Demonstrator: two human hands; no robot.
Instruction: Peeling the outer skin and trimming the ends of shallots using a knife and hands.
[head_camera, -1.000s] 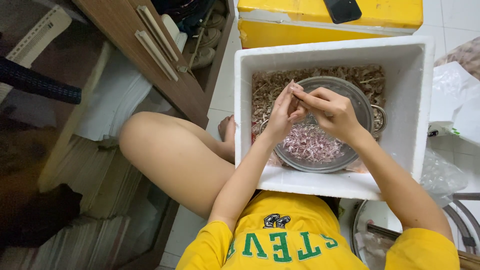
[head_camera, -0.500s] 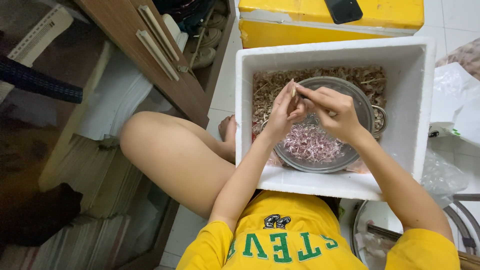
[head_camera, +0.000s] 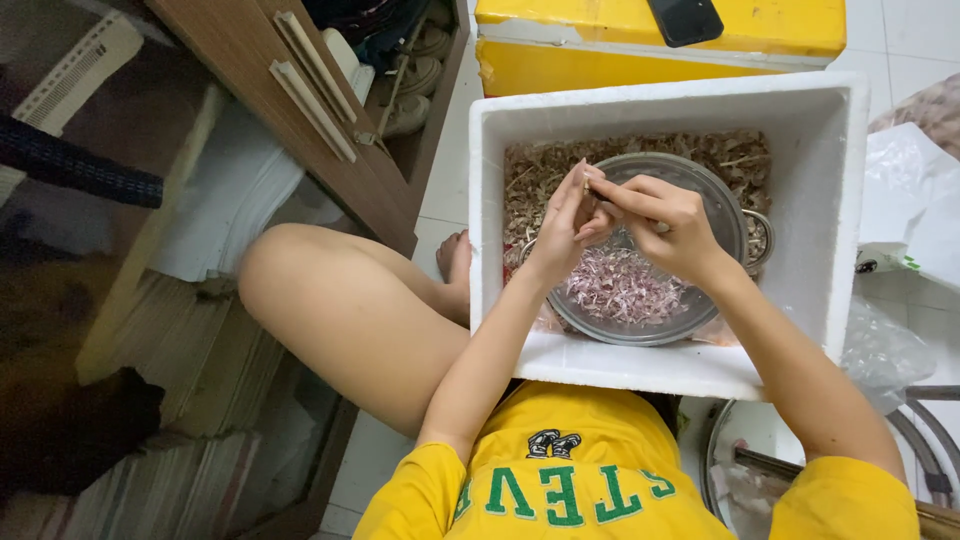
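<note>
My left hand (head_camera: 562, 225) and my right hand (head_camera: 662, 225) meet over a round metal bowl (head_camera: 727, 205). Both pinch one small item between the fingertips; it is too small to name. The bowl holds a heap of pinkish-purple peeled pieces (head_camera: 620, 287). It sits inside a white foam box (head_camera: 835, 230), on a layer of dry brown peels (head_camera: 540, 165) that fills the far part of the box. My bare left knee (head_camera: 330, 300) is bent to the left of the box.
A yellow foam box (head_camera: 600, 50) with a dark phone (head_camera: 685, 18) on its lid stands beyond the white box. A wooden cabinet (head_camera: 290, 100) with shoes behind it is at the left. Plastic bags (head_camera: 910, 210) lie at the right, and another metal pot (head_camera: 730, 470) at the lower right.
The fingertips have shifted slightly while working the small item; both hands stay over the bowl.
</note>
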